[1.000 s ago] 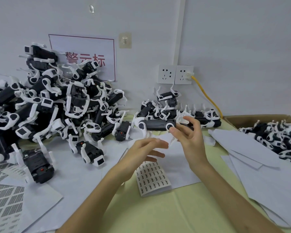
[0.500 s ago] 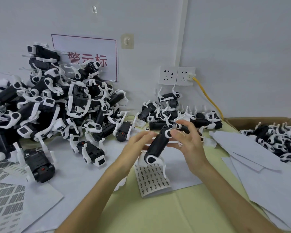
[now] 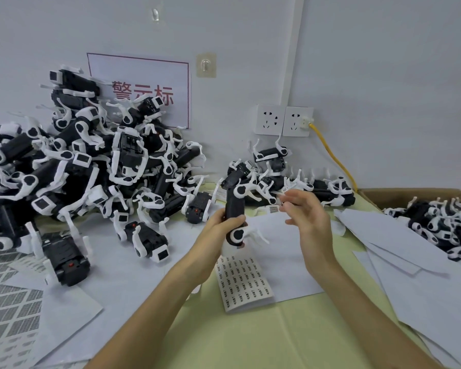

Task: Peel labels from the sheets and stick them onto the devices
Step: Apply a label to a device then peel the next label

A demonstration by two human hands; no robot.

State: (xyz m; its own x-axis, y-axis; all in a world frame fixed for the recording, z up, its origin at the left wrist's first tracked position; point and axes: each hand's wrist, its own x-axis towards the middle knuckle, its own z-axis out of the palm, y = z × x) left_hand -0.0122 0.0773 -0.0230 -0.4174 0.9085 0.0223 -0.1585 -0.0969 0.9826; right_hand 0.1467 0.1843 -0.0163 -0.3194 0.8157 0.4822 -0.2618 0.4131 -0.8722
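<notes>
Item: black-and-white device [image 3: 234, 206], held nearly upright above the tabletop [image 3: 250, 336] at centre, its white-capped lower end just over the label sheet [image 3: 244, 280]. Left hand [image 3: 218, 227]: fingers wrapped round the device's black body, thumb across its front. Right hand [image 3: 309, 219]: raised just beside the device and apart from it, fingers [image 3: 294, 198] loosely curled with the tips drawn close together. A small gridded scrap [image 3: 274, 209] sits at those tips; whether it is pinched or lies on the paper behind cannot be told. The label sheet is printed with rows of small dark labels and lies flat on a white paper [image 3: 285, 262] directly below both hands. Left of centre: large heap of devices [image 3: 91, 166], piled against the wall, with several strays at its foot. Behind the hands: smaller cluster of devices [image 3: 277, 177] along the wall. Far right: cardboard box [image 3: 399, 194] holding more devices. Right foreground: loose white sheets [image 3: 410, 262], overlapping. Lower left: gridded backing sheets [image 3: 8, 310]. Wall: red-bordered sign [image 3: 144, 75], clear hook [image 3: 206, 65], double socket [image 3: 282, 119] with a yellow cable [image 3: 333, 155] plugged in.
</notes>
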